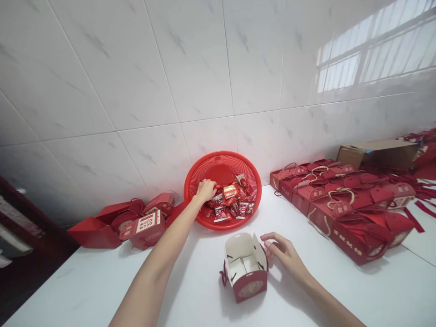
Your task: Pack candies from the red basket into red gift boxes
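My left hand [205, 190] reaches into a red plastic basket [196, 174], its fingers curled down at the left side of a heap of wrapped candies [230, 192]. The fingertips are hidden, and what they hold cannot be made out. On the white table below the basket stands a red gift box [250, 287] with its top flaps up. Its pale inside [242, 247] shows dark cord ends and no candies. My right hand [282, 254] is at the box's right flap, fingers bent and apart, the fingertips against or very near its edge.
Rows of closed red gift boxes [335, 204] with rope handles stand on the right, before a cardboard box [378, 152]. Several more red boxes [146, 229] lie on the left. A tiled wall [204, 68] rises behind the basket.
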A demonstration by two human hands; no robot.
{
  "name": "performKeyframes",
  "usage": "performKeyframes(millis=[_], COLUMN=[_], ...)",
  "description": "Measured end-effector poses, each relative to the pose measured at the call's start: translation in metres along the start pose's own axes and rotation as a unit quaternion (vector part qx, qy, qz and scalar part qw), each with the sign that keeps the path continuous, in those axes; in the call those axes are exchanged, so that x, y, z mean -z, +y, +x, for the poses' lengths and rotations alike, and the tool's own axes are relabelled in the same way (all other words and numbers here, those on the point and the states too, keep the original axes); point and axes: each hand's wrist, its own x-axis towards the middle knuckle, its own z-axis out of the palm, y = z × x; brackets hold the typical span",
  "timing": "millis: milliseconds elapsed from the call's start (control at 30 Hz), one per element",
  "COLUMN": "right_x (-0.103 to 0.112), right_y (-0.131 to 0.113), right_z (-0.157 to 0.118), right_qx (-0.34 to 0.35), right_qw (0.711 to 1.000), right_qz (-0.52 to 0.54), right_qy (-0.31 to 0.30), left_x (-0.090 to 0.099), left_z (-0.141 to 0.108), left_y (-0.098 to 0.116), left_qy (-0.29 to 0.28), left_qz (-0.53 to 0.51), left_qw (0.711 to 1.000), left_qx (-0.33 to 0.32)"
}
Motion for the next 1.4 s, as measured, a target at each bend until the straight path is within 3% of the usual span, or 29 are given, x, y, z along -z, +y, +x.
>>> performKeyframes(millis=[300, 500, 733, 1000, 1200, 1400], right_x=[0.002, 0.002, 0.003, 0.007, 0.011, 0.011], right_y=[0.007, 0.007, 0.006, 0.010, 0.010, 0.007], right_z=[0.000, 0.000, -0.002, 0.001, 0.001, 0.001], right_qx=[0.011, 0.031, 0.035, 0.046, 0.066, 0.104], right_qw=[1.000, 0.999, 0.999, 0.997, 0.993, 0.987], right_qz=[-0.019, -0.029, -0.033, -0.067, -0.095, -0.125], right_qy=[-0.008, 0.005, 0.001, 0.010, 0.013, 0.017], left_x=[-0.006, -0.002, -0.002, -0.005, -0.014, -0.013], left_z=[0.002, 0.001, 0.001, 0.006, 0.006, 0.013], left_y=[0.002, 0.011, 0.045, 0.099, 0.131, 0.134], left_qy=[0.028, 0.047, 0.052, 0.014, 0.000, -0.024], left_qz=[-0.031, -0.092, -0.151, -0.127, -0.089, -0.089], left_qw=[0.999, 0.994, 0.984, 0.984, 0.993, 0.995], left_qx=[0.008, -0.020, -0.081, -0.124, -0.081, -0.036])
